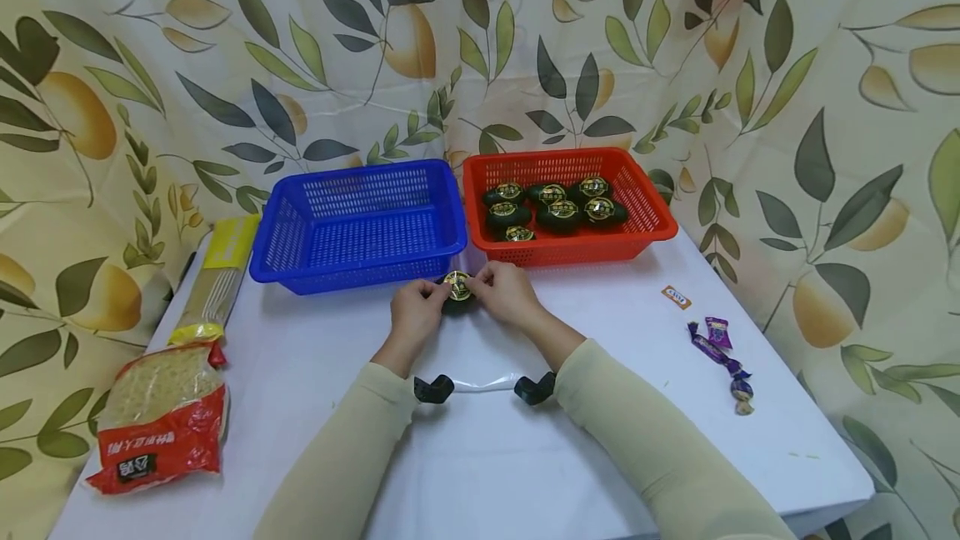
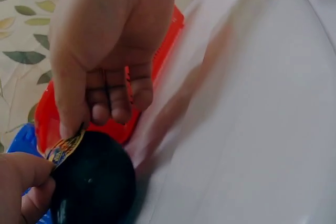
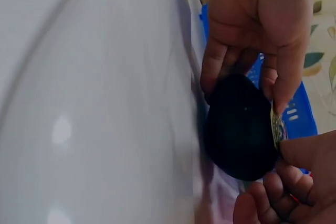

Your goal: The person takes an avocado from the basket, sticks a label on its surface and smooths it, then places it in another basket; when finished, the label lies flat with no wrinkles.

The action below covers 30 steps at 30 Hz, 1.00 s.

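Note:
A dark green, avocado-like fruit [image 1: 458, 303] with a round gold-and-black label [image 1: 456, 283] is between both hands, just in front of the baskets. My left hand [image 1: 417, 312] grips one side of it, thumb at the label. On the other side, my right hand [image 1: 507, 293] pinches at the label's edge. In the right wrist view the fruit [image 3: 239, 129] looks smooth and pear-shaped, the label [image 3: 279, 129] seen edge-on. Behind the hands, a red basket [image 1: 651, 223] holds several similar labelled fruits [image 1: 559, 215]. Left of it is a blue basket [image 1: 360, 277].
At the table's left lie a yellow-ended noodle pack [image 1: 217, 273] and a red-and-clear bag [image 1: 167, 423]. Small wrapped sweets [image 1: 718, 332] and an orange packet [image 1: 676, 297] lie at right. A leaf-patterned curtain [image 1: 480, 98] borders the back.

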Each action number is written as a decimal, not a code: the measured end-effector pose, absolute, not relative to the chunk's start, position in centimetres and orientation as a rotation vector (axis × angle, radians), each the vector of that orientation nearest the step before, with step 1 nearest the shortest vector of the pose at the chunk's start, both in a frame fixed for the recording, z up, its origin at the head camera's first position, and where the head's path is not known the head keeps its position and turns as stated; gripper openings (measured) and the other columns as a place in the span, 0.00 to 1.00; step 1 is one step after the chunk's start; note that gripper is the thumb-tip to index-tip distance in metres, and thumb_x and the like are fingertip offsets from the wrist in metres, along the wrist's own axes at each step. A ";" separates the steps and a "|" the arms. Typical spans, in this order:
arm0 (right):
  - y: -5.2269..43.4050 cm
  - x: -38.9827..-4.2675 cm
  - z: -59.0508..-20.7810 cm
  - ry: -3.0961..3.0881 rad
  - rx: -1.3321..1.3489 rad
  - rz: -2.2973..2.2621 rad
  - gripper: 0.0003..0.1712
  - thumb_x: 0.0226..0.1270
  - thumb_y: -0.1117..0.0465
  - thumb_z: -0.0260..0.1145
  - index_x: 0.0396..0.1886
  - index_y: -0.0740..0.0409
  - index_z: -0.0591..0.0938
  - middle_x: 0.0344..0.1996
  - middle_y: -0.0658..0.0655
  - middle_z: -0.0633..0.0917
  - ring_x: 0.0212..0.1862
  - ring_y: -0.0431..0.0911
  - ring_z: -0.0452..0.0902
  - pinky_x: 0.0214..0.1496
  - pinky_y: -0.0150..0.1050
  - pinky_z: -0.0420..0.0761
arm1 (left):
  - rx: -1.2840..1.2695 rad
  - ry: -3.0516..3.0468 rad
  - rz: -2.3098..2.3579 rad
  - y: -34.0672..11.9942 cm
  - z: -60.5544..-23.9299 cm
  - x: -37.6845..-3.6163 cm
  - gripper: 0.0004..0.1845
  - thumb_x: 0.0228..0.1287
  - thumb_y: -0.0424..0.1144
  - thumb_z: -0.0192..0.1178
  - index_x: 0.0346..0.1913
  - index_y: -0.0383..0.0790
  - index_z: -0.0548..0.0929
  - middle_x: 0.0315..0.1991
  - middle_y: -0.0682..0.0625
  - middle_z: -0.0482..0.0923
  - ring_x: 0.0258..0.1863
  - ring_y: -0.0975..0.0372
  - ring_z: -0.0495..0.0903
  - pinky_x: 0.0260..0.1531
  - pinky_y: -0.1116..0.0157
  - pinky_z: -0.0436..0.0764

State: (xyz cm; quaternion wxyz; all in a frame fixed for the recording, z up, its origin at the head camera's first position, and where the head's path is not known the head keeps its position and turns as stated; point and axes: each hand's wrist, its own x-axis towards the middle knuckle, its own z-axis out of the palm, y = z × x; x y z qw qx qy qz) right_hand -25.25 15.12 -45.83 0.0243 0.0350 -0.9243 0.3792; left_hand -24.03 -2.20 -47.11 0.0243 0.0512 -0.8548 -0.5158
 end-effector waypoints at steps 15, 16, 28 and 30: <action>15.5 -25.0 -47.3 -2.655 0.684 0.838 0.14 0.70 0.56 0.73 0.50 0.58 0.89 0.54 0.60 0.89 0.58 0.54 0.84 0.63 0.50 0.83 | -0.224 -2.565 -1.376 -3.3 -48.4 -23.9 0.08 0.69 0.40 0.70 0.47 0.42 0.92 0.50 0.45 0.89 0.54 0.52 0.86 0.56 0.55 0.85; 15.5 -25.1 -47.3 -2.659 0.683 0.834 0.15 0.69 0.55 0.73 0.49 0.59 0.90 0.54 0.60 0.89 0.58 0.54 0.84 0.63 0.49 0.83 | -0.301 -2.569 -1.325 -3.3 -48.4 -23.9 0.10 0.69 0.39 0.70 0.50 0.43 0.92 0.53 0.45 0.88 0.57 0.52 0.85 0.60 0.53 0.83; 15.7 -25.3 -47.3 -2.652 0.799 0.725 0.20 0.71 0.53 0.72 0.58 0.55 0.88 0.53 0.57 0.87 0.57 0.51 0.82 0.63 0.48 0.83 | -0.317 -2.617 -1.434 -3.8 -48.0 -24.6 0.12 0.72 0.43 0.67 0.53 0.44 0.91 0.54 0.44 0.87 0.58 0.52 0.84 0.59 0.54 0.83; 15.6 -25.2 -47.2 -2.637 0.862 0.658 0.20 0.72 0.54 0.71 0.58 0.56 0.88 0.56 0.59 0.86 0.59 0.53 0.81 0.64 0.49 0.82 | -0.207 -2.604 -1.590 -3.8 -48.0 -24.9 0.12 0.71 0.43 0.69 0.51 0.44 0.92 0.53 0.45 0.88 0.57 0.54 0.84 0.57 0.56 0.84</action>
